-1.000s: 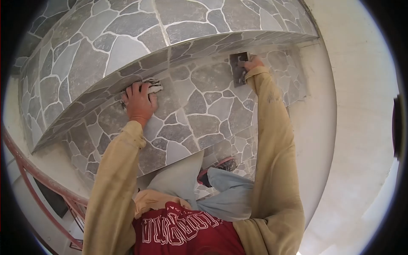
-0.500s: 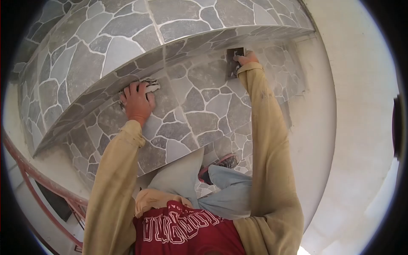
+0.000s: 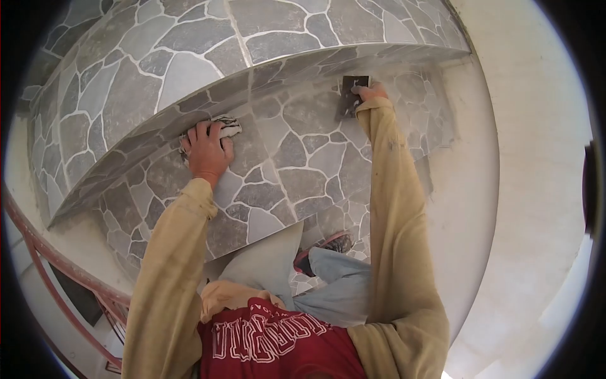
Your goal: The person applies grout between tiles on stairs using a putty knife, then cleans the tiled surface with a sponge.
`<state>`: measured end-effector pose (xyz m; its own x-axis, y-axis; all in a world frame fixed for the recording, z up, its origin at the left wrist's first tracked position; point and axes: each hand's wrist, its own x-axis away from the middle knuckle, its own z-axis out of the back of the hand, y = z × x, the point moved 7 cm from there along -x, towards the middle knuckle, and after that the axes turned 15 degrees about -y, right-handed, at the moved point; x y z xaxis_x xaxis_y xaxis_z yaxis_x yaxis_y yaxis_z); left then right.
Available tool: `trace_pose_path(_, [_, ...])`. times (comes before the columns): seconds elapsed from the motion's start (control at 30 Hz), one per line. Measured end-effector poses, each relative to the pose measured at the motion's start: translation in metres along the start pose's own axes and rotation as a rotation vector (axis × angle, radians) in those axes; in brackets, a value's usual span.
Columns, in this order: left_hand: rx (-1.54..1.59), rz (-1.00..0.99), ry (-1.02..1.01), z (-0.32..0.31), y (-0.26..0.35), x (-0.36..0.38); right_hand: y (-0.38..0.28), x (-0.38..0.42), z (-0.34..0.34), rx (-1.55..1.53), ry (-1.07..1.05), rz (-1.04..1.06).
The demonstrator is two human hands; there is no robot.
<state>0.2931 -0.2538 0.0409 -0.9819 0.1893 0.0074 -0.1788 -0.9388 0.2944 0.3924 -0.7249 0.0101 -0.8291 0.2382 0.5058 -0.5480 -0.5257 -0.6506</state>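
My left hand (image 3: pixel 211 151) lies over a bunched, streaked rag (image 3: pixel 231 128), its fingers curled onto the cloth close to the base of the riser. Under it is a step tread (image 3: pixel 309 114) with a grey stone pattern and pale joint lines. Farther right, my right hand (image 3: pixel 374 91) grips a flat, dark rectangular pad (image 3: pixel 351 108) with a few light marks on it. The thumb rests on top of the pad, which sits against the tread near the riser; the other fingers are mostly hidden.
The curved riser (image 3: pixel 278 71) rises to a higher stone-patterned step (image 3: pixel 208 38). A plain pale wall (image 3: pixel 524 158) borders the right side. At lower left runs a reddish metal railing (image 3: pixel 76 273). My shoe (image 3: pixel 328 249) stands lower, below the tread's front edge (image 3: pixel 265 237).
The whole view has shifted slightly downward. Both hands stay at nearly the same places on the tread, still on the rag and the pad.
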Motion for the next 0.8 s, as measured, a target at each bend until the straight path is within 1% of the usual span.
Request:
trace_pose_path(0.07, [-0.005, 0.009, -0.013, 0.000, -0.005, 0.001, -0.004, -0.003, -0.004, -0.026, 0.003, -0.005])
trace_pose_path(0.13, [-0.008, -0.009, 0.024, 0.001, -0.002, 0.001, -0.004, -0.003, -0.006, 0.054, -0.061, -0.036])
trace_pose_path(0.17, [-0.005, -0.012, 0.027, 0.002, 0.001, 0.001, -0.003, 0.000, -0.004, 0.056, -0.057, -0.035])
trace_pose_path(0.23, [-0.014, 0.030, -0.030, 0.000, -0.002, 0.000, -0.008, 0.006, -0.004, -0.132, 0.016, 0.015])
trace_pose_path(0.27, [-0.018, 0.039, -0.026, 0.001, -0.005, -0.001, -0.015, 0.006, -0.009, -0.132, 0.008, 0.022])
trace_pose_path(0.33, [-0.014, -0.011, 0.004, 0.002, -0.002, 0.001, -0.017, 0.013, -0.015, 0.128, -0.047, -0.075])
trace_pose_path(0.37, [-0.009, -0.016, -0.001, 0.000, 0.000, 0.003, -0.017, 0.021, -0.010, 0.129, -0.043, -0.083])
trace_pose_path(0.43, [0.019, 0.005, -0.015, 0.001, -0.002, 0.000, -0.025, 0.031, 0.005, -0.002, 0.075, -0.081])
trace_pose_path(0.53, [-0.014, -0.003, -0.005, 0.002, -0.002, 0.001, -0.034, 0.041, -0.008, -0.080, 0.004, -0.020])
trace_pose_path(0.57, [-0.013, 0.001, -0.008, 0.002, -0.004, 0.001, -0.022, 0.026, -0.005, -0.077, 0.001, -0.023])
trace_pose_path(0.63, [-0.009, -0.004, 0.011, 0.002, -0.001, 0.002, -0.017, 0.011, -0.006, -0.050, -0.115, 0.087])
trace_pose_path(0.67, [-0.005, -0.007, 0.015, 0.001, 0.001, 0.000, -0.018, 0.012, -0.001, -0.048, -0.110, 0.089])
trace_pose_path(0.7, [-0.013, 0.000, 0.006, 0.001, 0.000, 0.000, -0.017, 0.012, 0.003, -0.035, -0.086, 0.043])
trace_pose_path(0.73, [-0.024, 0.006, -0.006, 0.001, -0.002, 0.000, -0.020, 0.016, 0.002, -0.024, -0.065, -0.005])
trace_pose_path(0.77, [-0.025, 0.008, -0.007, 0.002, -0.005, 0.000, -0.021, 0.019, -0.008, -0.024, -0.067, -0.005])
trace_pose_path(0.8, [-0.018, -0.009, 0.015, 0.002, -0.005, 0.000, -0.028, 0.023, -0.015, 0.228, 0.039, 0.029])
